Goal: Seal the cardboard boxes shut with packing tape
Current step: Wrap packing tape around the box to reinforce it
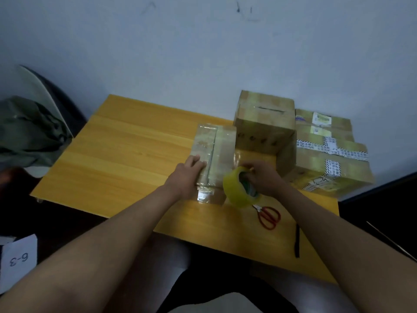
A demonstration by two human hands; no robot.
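Observation:
A flat cardboard box (220, 150) covered in glossy clear tape lies on the yellow table (126, 154), its long side running away from me. My left hand (188, 175) rests on the box's near left part, fingers straight and pressing its top. My right hand (262, 176) grips a roll of yellowish packing tape (237, 192) at the box's near right corner, fingers curled into the roll's core. A short clear strip of tape seems to run from the roll toward the box's right side.
Red-handled scissors (268, 216) lie just behind the roll on the near right. A black strip (297, 241) lies near the table's front edge. Two taped boxes (264, 123) (327, 159) stand at the back right. A chair with a green cloth (29, 134) stands left.

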